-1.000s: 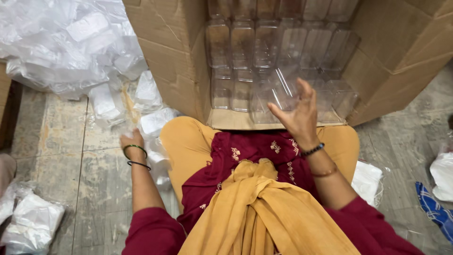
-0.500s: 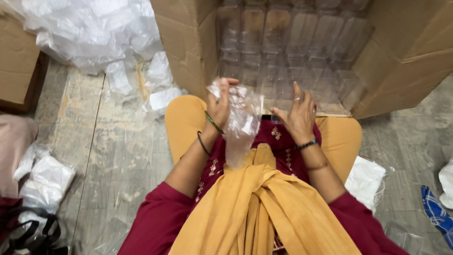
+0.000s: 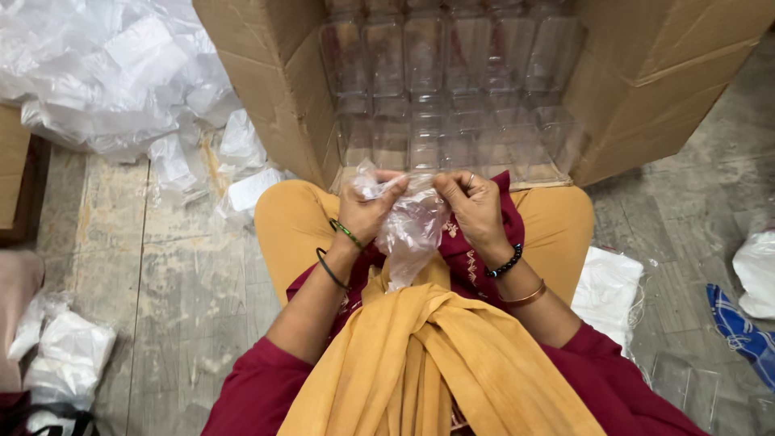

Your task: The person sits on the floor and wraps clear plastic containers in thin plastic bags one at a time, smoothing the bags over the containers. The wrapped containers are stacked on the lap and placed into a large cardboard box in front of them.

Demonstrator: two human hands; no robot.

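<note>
A thin clear plastic bag hangs over my lap, held at its top edge by both hands. My left hand pinches the bag's left corner. My right hand pinches the right side, fingers curled. Just beyond my hands a large cardboard box lies on its side, open toward me, with rows of clear plastic containers stacked inside. I sit cross-legged in yellow trousers and a maroon top, a yellow scarf across my lap.
A heap of crumpled clear plastic bags lies at the far left on the stone floor. More white bags sit at the near left, a white packet by my right knee, blue cloth at the right.
My left hand came up from the floor with a plastic bag. My right hand left the containers in the box and joined the left on the bag's top edge.
</note>
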